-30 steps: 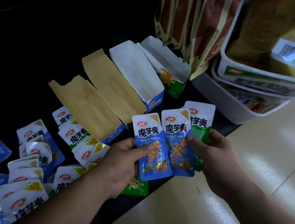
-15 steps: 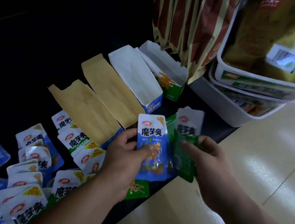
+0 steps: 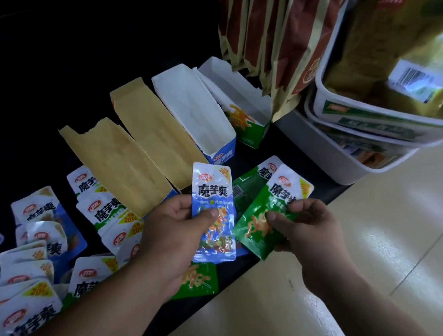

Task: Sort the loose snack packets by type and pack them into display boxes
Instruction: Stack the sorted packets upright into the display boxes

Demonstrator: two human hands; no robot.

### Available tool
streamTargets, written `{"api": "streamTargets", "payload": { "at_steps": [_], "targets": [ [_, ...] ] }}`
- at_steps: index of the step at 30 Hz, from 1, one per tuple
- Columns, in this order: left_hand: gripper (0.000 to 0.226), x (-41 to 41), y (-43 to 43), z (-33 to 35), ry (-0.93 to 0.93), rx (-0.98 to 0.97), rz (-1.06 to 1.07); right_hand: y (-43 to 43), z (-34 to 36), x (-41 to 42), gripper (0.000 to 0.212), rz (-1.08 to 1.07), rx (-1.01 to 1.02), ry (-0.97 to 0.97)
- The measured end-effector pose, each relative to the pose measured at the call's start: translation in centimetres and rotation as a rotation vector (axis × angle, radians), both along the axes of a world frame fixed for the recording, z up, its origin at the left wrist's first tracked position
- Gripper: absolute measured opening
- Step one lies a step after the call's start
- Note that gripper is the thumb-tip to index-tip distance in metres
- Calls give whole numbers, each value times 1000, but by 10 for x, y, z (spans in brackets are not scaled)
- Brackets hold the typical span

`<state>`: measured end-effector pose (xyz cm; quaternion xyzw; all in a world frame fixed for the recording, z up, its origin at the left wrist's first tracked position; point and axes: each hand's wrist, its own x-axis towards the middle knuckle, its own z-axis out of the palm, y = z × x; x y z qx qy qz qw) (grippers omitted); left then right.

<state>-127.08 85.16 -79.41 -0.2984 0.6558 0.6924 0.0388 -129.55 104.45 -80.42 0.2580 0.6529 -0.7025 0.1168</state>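
- across the upper centre of the frame, four open cardboard display boxes (image 3: 138,127) lie side by side; none shows a packet inside, so packing looks barely begun.
- at lower left, a heap of loose white-and-blue foil snack packets (image 3: 35,261) waits unsorted.
- left hand (image 3: 172,228), mid-frame, pinches a blue foil packet (image 3: 212,193) upright, thumb across its front.
- right hand (image 3: 307,227) pinches a green foil packet (image 3: 270,214), tilted, just beside the blue one.

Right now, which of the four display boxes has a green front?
The rightmost box, next to the brown bags. Its white-lined neighbour has a blue front; the two brown-lined boxes show no green.
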Motion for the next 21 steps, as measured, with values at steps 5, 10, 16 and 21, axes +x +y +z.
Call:
{"api": "streamTargets", "payload": {
  "at_steps": [5,10,16,21],
  "targets": [
    [17,2,-4,10,-1,-30,17,0,2,-8,44,-4,29,29],
    [17,47,-38,35,-100,-80,-50,-38,14,15,51,184,95,113],
    [11,153,-108,38,-245,-220,138,-97,1,65,46,511,199,97],
    [16,186,-151,24,-234,-418,344,-109,-5,60,36,711,545,261]
  ]
}}
